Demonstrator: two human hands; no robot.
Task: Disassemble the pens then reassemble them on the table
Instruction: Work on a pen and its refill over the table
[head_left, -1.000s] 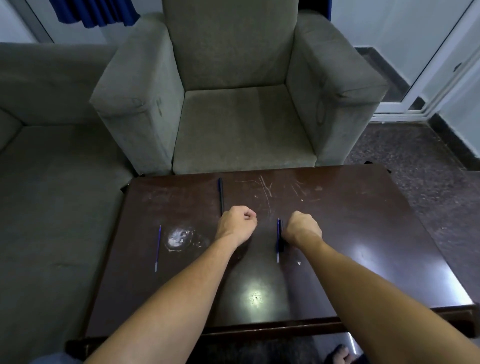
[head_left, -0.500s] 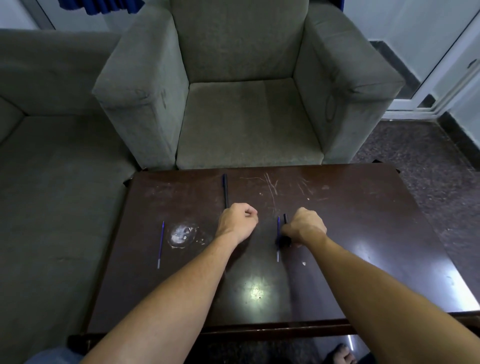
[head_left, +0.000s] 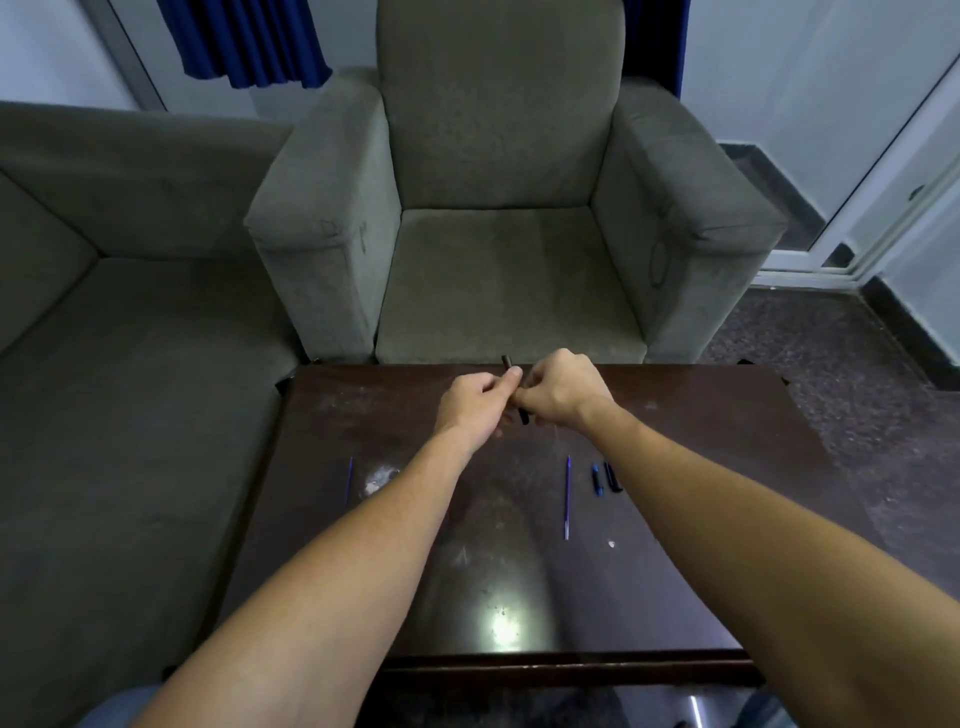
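Both hands off table (head_left: 675, 441) now, gone forward to far pen (head_left: 523, 416), lifted over far edge. Left hand (head_left: 475, 402) pinches upper barrel, right hand (head_left: 558, 395) curls round lower part: opposed grips, ready to twist apart, I reckon. Blue refill (head_left: 567, 496) and two short pieces (head_left: 597, 478) parked beside right forearm; second refill (head_left: 349, 480) well left.
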